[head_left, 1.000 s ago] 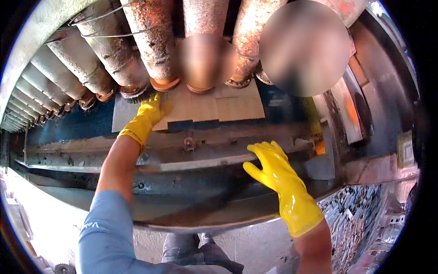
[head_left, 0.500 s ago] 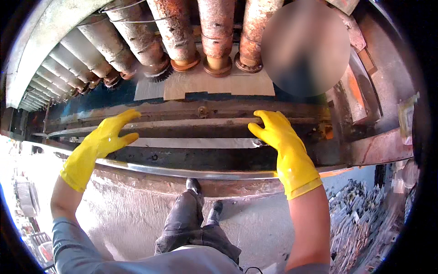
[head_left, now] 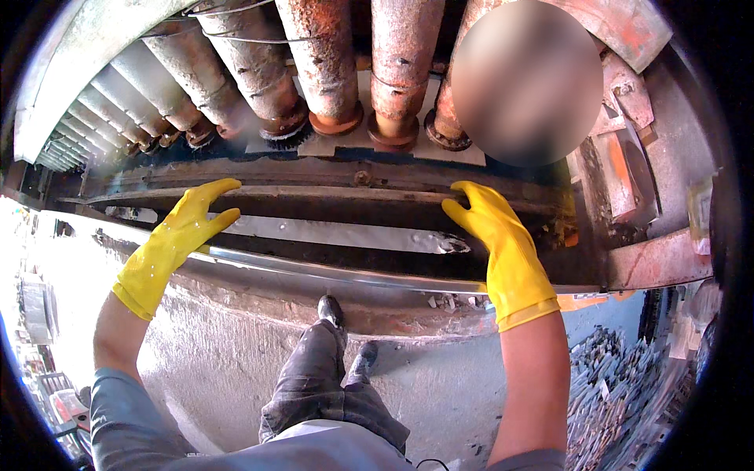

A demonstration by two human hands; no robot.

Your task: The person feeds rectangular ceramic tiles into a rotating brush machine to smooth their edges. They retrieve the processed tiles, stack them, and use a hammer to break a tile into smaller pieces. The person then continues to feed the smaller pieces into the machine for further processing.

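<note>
My left hand (head_left: pixel 191 225), in a yellow rubber glove, hovers over the near rim of a long machine, thumb and fingers apart and nothing between them. In a matching glove, my right hand (head_left: pixel 488 222) is over the same rim farther right, also open and holding nothing. Between and beyond them runs a dark ledge (head_left: pixel 345 191). Past the ledge, thin flat slabs (head_left: pixel 452 151) lie on a blue bed, partly hidden under rusty cylindrical heads (head_left: pixel 330 67). A pale strip (head_left: pixel 338 235) shows in the trough on my side of the ledge.
A shiny metal rail (head_left: pixel 314 272) edges the machine nearest me. On the right are rusty plates and an orange-marked metal part (head_left: pixel 620 177). A heap of narrow broken strips (head_left: pixel 613 392) lies on the floor at lower right. A round blur hides the upper right.
The view has shifted slightly, and the cylindrical heads now sit lower and farther right in it. Less of the slabs shows beyond the ledge. Both hands stay open over the rim.
</note>
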